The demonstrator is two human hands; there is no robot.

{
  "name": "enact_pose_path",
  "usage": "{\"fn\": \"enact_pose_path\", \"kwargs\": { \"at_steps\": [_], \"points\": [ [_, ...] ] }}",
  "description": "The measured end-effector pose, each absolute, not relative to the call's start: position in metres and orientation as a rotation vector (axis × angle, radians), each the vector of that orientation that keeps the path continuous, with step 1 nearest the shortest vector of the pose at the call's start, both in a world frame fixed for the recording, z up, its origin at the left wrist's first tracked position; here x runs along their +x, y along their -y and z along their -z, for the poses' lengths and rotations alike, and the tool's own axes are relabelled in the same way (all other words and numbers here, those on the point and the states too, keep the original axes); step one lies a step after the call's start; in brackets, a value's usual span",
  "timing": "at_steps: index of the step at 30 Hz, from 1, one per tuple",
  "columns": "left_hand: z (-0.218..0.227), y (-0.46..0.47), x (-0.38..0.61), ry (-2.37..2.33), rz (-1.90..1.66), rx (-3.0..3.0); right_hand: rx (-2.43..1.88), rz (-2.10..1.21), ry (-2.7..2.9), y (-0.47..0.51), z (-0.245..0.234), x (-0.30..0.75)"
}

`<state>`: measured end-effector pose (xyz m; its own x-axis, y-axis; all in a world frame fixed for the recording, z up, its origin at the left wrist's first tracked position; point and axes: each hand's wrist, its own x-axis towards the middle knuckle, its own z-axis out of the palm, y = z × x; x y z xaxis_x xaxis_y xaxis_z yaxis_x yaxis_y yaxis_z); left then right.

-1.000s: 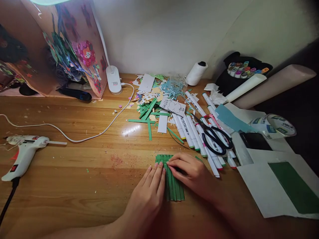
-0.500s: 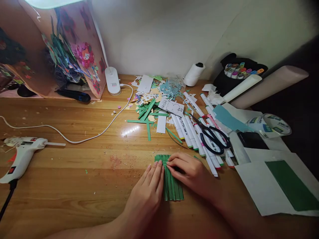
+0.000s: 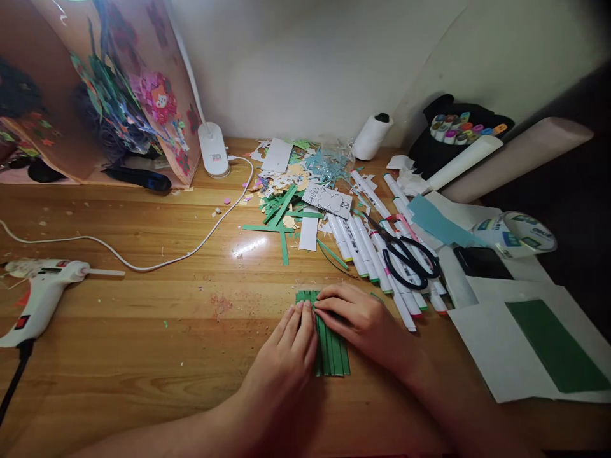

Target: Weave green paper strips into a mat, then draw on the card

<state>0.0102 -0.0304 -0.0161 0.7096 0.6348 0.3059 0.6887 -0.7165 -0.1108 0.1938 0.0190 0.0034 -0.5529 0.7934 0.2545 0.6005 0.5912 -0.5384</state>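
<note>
Several narrow green paper strips [image 3: 333, 356] lie side by side on the desk, crossed near their far end by other green strips to form a small woven mat. My left hand [image 3: 286, 350] rests over the left part of the mat, its fingers close together and the tips bent down onto the strips. From the right, my right hand [image 3: 358, 315] reaches in with curled fingers, thumb and fingertips closed at a strip beside the left fingertips. Both hands touch the mat and nearly meet at its upper middle. The fingers hide part of the weave.
Loose green strips [image 3: 282, 207] lie on a heap of paper scraps. To the right are white markers [image 3: 365, 251], black-handled scissors [image 3: 405, 261], a tape roll [image 3: 518, 233] and a green sheet [image 3: 556, 343] on white paper. A glue gun [image 3: 42, 296] lies at left, near a white cable [image 3: 143, 270].
My left fingertips have bent more and drawn closer to the right ones. My right hand has shifted slightly left over the mat, covering more of its upper right. The view has tilted slightly.
</note>
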Motion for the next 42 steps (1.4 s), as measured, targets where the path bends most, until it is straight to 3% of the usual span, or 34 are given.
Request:
{"fn": "enact_pose_path", "kwargs": {
  "at_steps": [27,42],
  "points": [
    [0.014,0.036,0.003,1.011,0.385,-2.77,-1.124,-0.873,2.124,-0.029,-0.005,0.195],
    [0.012,0.032,0.004,1.051,0.48,-2.781,-1.134,-0.75,2.21,-0.026,-0.004,0.192]
  ]
}}
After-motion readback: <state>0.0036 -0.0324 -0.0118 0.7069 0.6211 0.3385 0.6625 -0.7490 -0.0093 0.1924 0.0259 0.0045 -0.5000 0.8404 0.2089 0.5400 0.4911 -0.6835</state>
